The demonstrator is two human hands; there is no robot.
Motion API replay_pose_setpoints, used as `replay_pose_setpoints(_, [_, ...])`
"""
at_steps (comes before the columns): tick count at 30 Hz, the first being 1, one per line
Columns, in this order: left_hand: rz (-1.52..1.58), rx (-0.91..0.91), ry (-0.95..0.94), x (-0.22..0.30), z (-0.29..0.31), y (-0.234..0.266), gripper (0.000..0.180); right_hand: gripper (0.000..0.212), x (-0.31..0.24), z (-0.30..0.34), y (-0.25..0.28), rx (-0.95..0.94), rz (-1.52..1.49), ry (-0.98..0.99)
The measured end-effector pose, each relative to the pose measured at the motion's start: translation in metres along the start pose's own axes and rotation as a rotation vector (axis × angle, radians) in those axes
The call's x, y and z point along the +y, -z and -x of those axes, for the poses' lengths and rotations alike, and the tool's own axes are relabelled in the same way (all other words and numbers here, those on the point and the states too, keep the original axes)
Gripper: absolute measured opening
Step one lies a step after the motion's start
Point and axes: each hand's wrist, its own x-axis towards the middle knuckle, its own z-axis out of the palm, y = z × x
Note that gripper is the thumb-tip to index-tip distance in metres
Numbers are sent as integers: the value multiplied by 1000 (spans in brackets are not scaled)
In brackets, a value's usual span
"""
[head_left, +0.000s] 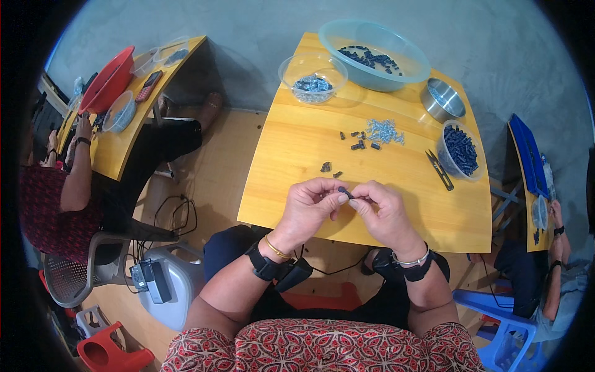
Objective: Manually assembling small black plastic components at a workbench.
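Over the near part of the yellow table (273, 204), my left hand (308, 208) and my right hand (383, 214) meet fingertip to fingertip. Between their pinched thumbs and fingers is a small dark plastic piece (345, 191); its exact kind is too small to make out. Just beyond my left hand lie a couple of dark bits (326, 167). Farther off, several short black pieces (358, 146) rest beside a loose heap of small silvery-blue pieces (384, 131). A pair of black thread snips (439, 170) lies to the right.
A clear tub of black pieces (460, 152) stands at the table's right edge, with a steel bowl (445, 102) behind it. At the back are a wide pale-blue basin (409, 74) and a clear bowl (313, 77). People work at tables on both sides.
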Motion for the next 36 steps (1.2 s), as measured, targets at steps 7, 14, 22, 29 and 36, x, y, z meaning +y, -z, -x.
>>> replay_pose_setpoints(7, [-284,19,-147,-1,3,-5,10,7,1,2,-2,9,39,70])
replay_pose_setpoints(14, [-1064,-11,-488,1,2,-8,14,4,7,9,-3,-25,379,164])
replay_pose_setpoints(22, [-1101,-74,-496,5,5,-8,8,3,-5,3,7,161,9,-179])
replay_pose_setpoints(29, [-1063,-150,-548,-3,13,-24,10,11,20,-14,-20,271,346,-37])
replay_pose_setpoints(36, [-1113,-116,-556,-5,16,-22,6,15,26,-10,-26,249,508,18])
